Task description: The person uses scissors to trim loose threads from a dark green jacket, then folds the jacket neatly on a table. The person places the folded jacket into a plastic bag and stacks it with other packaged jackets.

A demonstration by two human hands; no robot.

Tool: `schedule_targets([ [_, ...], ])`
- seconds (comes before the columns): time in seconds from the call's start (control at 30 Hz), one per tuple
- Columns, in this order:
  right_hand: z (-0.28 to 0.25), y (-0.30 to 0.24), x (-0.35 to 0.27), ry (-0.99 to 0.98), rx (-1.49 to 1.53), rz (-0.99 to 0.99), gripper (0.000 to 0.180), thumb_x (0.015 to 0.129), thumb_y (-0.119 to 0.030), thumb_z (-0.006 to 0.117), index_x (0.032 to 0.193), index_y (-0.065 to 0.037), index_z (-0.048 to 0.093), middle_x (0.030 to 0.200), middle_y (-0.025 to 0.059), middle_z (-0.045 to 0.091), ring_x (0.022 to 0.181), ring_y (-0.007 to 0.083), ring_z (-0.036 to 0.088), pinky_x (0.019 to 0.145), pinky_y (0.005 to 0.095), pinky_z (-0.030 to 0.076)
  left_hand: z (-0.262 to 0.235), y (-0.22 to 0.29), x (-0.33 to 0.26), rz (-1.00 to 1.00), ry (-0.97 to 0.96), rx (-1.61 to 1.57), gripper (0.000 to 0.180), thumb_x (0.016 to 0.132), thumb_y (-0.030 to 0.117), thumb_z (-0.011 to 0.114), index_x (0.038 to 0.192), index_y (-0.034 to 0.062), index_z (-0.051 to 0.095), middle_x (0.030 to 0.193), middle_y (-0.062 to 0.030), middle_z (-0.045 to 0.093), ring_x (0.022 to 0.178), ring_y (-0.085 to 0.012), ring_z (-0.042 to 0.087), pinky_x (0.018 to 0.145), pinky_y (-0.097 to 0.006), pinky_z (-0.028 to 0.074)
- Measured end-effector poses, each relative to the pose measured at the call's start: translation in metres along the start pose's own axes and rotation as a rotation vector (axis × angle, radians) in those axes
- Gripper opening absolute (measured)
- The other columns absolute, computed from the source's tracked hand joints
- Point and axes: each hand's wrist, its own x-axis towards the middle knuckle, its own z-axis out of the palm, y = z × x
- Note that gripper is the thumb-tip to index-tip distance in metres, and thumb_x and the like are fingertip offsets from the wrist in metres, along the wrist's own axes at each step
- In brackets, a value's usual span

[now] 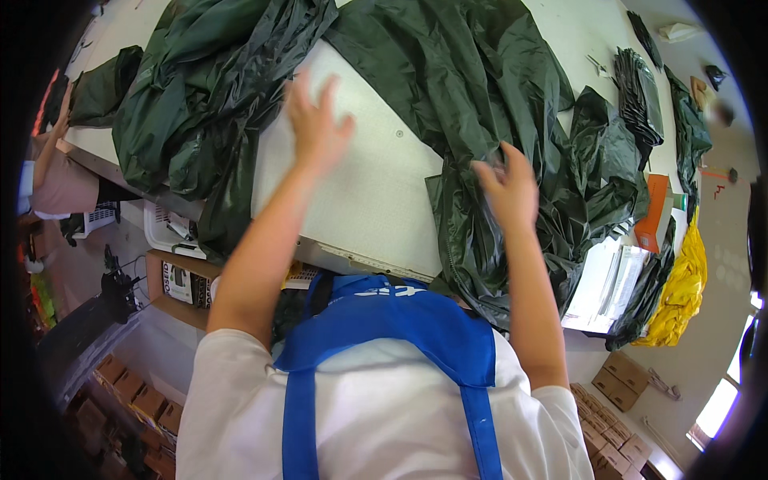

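Dark green raincoat (488, 104) lies spread on the white worktable (360, 192), long axis running from the far edge down toward the near edge, lower end draped over the near edge right of the person's blue apron (384, 320). It lies slightly slanted, top toward far centre, bottom hanging off near right. Right hand (506, 186) sits on the raincoat's left margin near the table's near edge, fingers partly curled and bunched on the shiny fabric; looks like a loose pinch of a fold, but blur means I cannot tell how firmly it is gripped. Left hand (316, 124) is spread wide, fingers apart, palm down over bare table surface, left of the raincoat, fingertips just beside a second heap of dark green fabric (200, 96) piled on the table's far left corner and spilling over its left edge. Left hand holds nothing; contact with the table cannot be told. Right of the raincoat: stack of folded dark pieces (640, 96) on the table's far right, orange box (654, 212) off its right edge, yellow garment (684, 288) hanging lower right. Another person's arm (52, 148) shows past the table's left end. Cardboard boxes (128, 384) on the floor below the table, lower left.
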Motion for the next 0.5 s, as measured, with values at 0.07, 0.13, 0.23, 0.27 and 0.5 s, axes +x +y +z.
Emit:
schedule_targets([
  [0.07, 0.024, -0.009, 0.016, -0.165, -0.172, -0.006, 0.034, 0.080, -0.027, 0.066, 0.105, -0.005, 0.060, 0.091, 0.0138, 0.065, 0.089, 0.0338, 0.062, 0.076, 0.0387, 0.050, 0.040, 0.020, -0.037, 0.010, -0.167, -0.502, 0.074, 0.078, 0.020, 0.067, 0.141, 0.0087, 0.029, 0.147, -0.0214, 0.016, 0.135, -0.0394, 0.019, 0.109, -0.049, 0.022],
  [0.13, 0.042, 0.023, 0.039, -0.367, -0.189, 0.053, 0.031, 0.077, -0.024, 0.068, 0.101, -0.006, 0.060, 0.085, 0.0136, 0.065, 0.080, 0.0360, 0.061, 0.071, 0.0389, 0.050, 0.060, 0.044, -0.046, -0.293, -0.427, -0.927, 0.077, 0.080, 0.022, 0.067, 0.142, 0.0075, 0.024, 0.147, -0.0206, 0.018, 0.134, -0.0364, 0.024, 0.106, -0.046, 0.029],
  [0.23, 0.000, 0.016, 0.053, -0.312, 0.810, 0.207, 0.023, 0.086, -0.013, 0.060, 0.102, 0.003, 0.058, 0.091, 0.0059, 0.066, 0.075, 0.0192, 0.062, 0.071, 0.0285, 0.048, 0.061, 0.076, -0.040, -0.822, -0.623, -1.462, 0.080, 0.084, 0.032, 0.065, 0.144, 0.0081, 0.017, 0.148, -0.0178, 0.019, 0.133, -0.0336, 0.028, 0.102, -0.049, 0.034],
  [0.27, -0.025, 0.006, 0.054, -0.414, 1.028, 0.273, 0.022, 0.087, -0.010, 0.058, 0.104, 0.004, 0.058, 0.093, 0.0045, 0.065, 0.078, 0.0156, 0.061, 0.073, 0.0263, 0.048, 0.056, 0.085, -0.026, -0.887, -0.633, -1.599, 0.083, 0.084, 0.034, 0.064, 0.144, 0.0081, 0.014, 0.148, -0.0170, 0.018, 0.133, -0.0336, 0.027, 0.102, -0.051, 0.034],
  [0.5, -0.100, 0.030, 0.037, -0.431, 1.795, 0.455, 0.026, 0.092, -0.014, 0.050, 0.113, 0.000, 0.056, 0.111, 0.0121, 0.061, 0.094, 0.0220, 0.062, 0.088, 0.0332, 0.049, 0.024, 0.145, 0.068, -0.415, -0.631, -1.776, 0.099, 0.086, 0.028, 0.064, 0.144, 0.0294, -0.016, 0.143, -0.0137, 0.027, 0.124, -0.0320, 0.036, 0.091, -0.053, 0.043],
])
